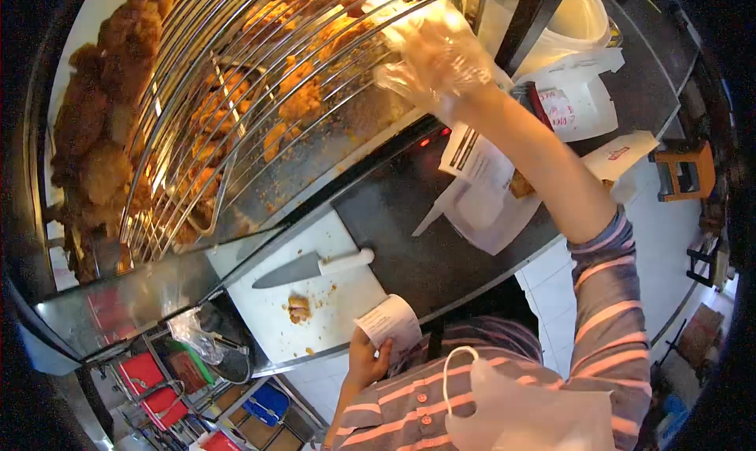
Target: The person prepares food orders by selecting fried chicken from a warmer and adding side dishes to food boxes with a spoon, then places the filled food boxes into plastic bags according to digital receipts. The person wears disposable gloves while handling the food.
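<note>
My left hand (368, 360) pinches a printed paper slip (391, 325) by its lower edge, close to the front of the white cutting board (354, 282). In a clear plastic glove, my right hand (437, 57) reaches over the curved wire rack (327, 118) in the lit display case. Glare and blur smear its fingers, and I cannot tell whether they hold anything. Pieces of fried chicken (299, 87) lie in the case beneath the wires. A white-handled knife (295, 270) rests on the board above a small fried scrap (298, 309) and crumbs.
Under my right forearm sits an open paper box (487, 219) with a printed slip (475, 158). Another open box (594, 112) with handwriting stands farther right, near a plastic tub (579, 29). Large fried pieces (102, 128) line the left side. An orange stool (685, 174) stands on the floor.
</note>
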The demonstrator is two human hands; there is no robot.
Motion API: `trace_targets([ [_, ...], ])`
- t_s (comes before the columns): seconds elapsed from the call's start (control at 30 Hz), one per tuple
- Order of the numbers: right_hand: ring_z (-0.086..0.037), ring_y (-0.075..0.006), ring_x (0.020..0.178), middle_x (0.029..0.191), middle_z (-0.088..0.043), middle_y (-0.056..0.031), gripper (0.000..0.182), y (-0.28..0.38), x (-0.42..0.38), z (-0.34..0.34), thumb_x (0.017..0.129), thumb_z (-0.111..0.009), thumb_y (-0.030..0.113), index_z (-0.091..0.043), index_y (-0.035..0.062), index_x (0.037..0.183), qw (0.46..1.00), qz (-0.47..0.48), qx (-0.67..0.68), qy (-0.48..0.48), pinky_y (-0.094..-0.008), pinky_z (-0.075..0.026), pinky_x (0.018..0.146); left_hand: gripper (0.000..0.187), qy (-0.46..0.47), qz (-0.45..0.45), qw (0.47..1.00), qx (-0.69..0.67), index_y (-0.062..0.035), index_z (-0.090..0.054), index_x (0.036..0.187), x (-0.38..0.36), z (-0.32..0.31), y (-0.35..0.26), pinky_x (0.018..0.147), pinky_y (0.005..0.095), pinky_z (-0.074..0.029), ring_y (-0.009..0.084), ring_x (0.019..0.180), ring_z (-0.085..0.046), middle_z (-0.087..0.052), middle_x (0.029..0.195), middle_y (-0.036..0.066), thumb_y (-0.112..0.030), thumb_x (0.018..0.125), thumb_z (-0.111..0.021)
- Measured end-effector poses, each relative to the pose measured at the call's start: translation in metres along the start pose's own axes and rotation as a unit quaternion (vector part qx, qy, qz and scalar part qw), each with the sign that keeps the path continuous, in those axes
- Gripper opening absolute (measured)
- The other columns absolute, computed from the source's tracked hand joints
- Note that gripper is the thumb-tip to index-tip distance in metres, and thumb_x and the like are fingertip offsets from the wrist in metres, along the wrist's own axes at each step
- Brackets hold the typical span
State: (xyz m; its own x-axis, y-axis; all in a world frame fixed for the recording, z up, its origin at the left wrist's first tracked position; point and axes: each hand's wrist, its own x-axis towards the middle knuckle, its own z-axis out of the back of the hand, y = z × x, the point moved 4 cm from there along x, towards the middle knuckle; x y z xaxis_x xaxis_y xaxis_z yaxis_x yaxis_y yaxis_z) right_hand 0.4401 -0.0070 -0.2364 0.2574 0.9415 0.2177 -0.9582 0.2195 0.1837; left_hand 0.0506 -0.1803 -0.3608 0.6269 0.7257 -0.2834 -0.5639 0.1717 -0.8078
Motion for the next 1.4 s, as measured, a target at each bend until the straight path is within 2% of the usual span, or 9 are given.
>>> trace_targets([
  [0.2,-0.046,-0.0227,0.104,0.110,-0.051,-0.0088,0.041,0.007,0.075,-0.007,0.080,-0.050,0.035,-0.047,0.0106,0.114,0.993,0.032,-0.014,-0.112,-0.0364,-0.035,0.090,0.026,0.064,-0.088,0.992,0.070,-0.0014,-0.058,0.100,0.037,-0.010,-0.039,0.083,0.0414,-0.039,0.0374,0.095,-0.050,-0.053,0.105,0.019,-0.007,0.074,-0.056],
  [0.3,-0.045,-0.0230,0.106,0.112,-0.050,-0.0090,0.042,0.016,0.094,-0.016,0.081,-0.048,0.034,-0.045,0.0112,0.116,0.993,0.033,-0.020,-0.110,-0.0364,-0.035,0.090,0.025,0.045,0.017,0.998,-0.033,-0.0011,-0.058,0.099,0.038,-0.019,-0.019,0.083,0.0400,-0.040,0.0361,0.097,-0.050,-0.053,0.104,0.020,-0.006,0.074,-0.057],
  [0.37,-0.045,-0.0232,0.106,0.114,-0.049,-0.0091,0.043,0.019,0.101,-0.019,0.081,-0.046,0.034,-0.043,0.0115,0.117,0.993,0.038,-0.024,-0.110,-0.0364,-0.034,0.090,0.022,0.030,-0.088,0.994,0.049,-0.0017,-0.059,0.098,0.039,-0.011,-0.044,0.086,0.0401,-0.039,0.0362,0.101,-0.048,-0.053,0.106,0.020,-0.008,0.077,-0.055],
  [0.67,-0.042,-0.0243,0.109,0.119,-0.045,-0.0096,0.045,0.016,0.066,-0.005,0.083,-0.040,0.033,-0.038,0.0132,0.123,0.982,0.136,-0.062,-0.115,-0.0365,-0.034,0.092,0.020,-0.024,0.004,0.996,-0.090,-0.0017,-0.059,0.095,0.009,-0.011,-0.008,0.076,0.0409,-0.041,0.0355,0.087,-0.051,-0.056,0.098,0.018,-0.005,0.075,-0.055],
  [1.03,-0.038,-0.0268,0.115,0.124,-0.041,-0.0037,0.043,0.023,0.054,-0.043,0.085,-0.033,0.029,-0.035,0.0253,0.128,0.908,0.325,-0.221,-0.144,-0.0441,-0.029,0.097,0.019,-0.006,-0.092,0.995,0.042,-0.0034,-0.059,0.096,0.024,-0.015,-0.045,0.077,0.0418,-0.040,0.0352,0.086,-0.052,-0.057,0.097,0.018,-0.010,0.078,-0.054],
  [1.1,-0.039,-0.0251,0.115,0.127,-0.039,-0.0022,0.040,0.012,0.052,-0.057,0.085,-0.032,0.028,-0.037,0.0301,0.125,0.883,0.423,0.178,-0.100,-0.0415,-0.033,0.094,0.020,-0.003,-0.091,0.995,0.042,-0.0034,-0.059,0.096,0.023,-0.017,-0.043,0.077,0.0419,-0.040,0.0352,0.086,-0.052,-0.057,0.097,0.017,-0.010,0.078,-0.054],
  [1.13,-0.040,-0.0243,0.115,0.128,-0.038,-0.0007,0.039,0.011,0.039,-0.057,0.085,-0.033,0.029,-0.038,0.0310,0.123,0.838,0.462,-0.168,-0.238,-0.0405,-0.035,0.094,0.020,-0.005,-0.084,0.996,0.041,-0.0034,-0.059,0.096,0.022,-0.019,-0.040,0.077,0.0419,-0.040,0.0351,0.086,-0.052,-0.057,0.097,0.017,-0.010,0.079,-0.054],
  [1.3,-0.041,-0.0208,0.114,0.128,-0.039,0.0022,0.045,0.018,0.042,-0.024,0.079,-0.043,0.021,-0.038,0.0307,0.122,0.919,0.364,-0.115,0.095,-0.0430,-0.038,0.091,0.020,0.000,-0.090,0.995,0.050,-0.0034,-0.059,0.096,0.021,-0.021,-0.033,0.076,0.0420,-0.041,0.0351,0.085,-0.051,-0.058,0.095,0.017,-0.010,0.078,-0.054],
  [1.4,-0.035,-0.0187,0.121,0.133,-0.034,0.0011,0.059,0.002,0.061,-0.035,0.075,-0.052,0.016,-0.033,0.0323,0.128,0.945,0.296,-0.101,0.096,-0.0407,-0.022,0.103,0.019,-0.007,-0.091,0.995,0.041,-0.0033,-0.060,0.095,0.020,-0.019,-0.031,0.075,0.0417,-0.041,0.0351,0.085,-0.051,-0.058,0.093,0.016,-0.012,0.078,-0.055],
])
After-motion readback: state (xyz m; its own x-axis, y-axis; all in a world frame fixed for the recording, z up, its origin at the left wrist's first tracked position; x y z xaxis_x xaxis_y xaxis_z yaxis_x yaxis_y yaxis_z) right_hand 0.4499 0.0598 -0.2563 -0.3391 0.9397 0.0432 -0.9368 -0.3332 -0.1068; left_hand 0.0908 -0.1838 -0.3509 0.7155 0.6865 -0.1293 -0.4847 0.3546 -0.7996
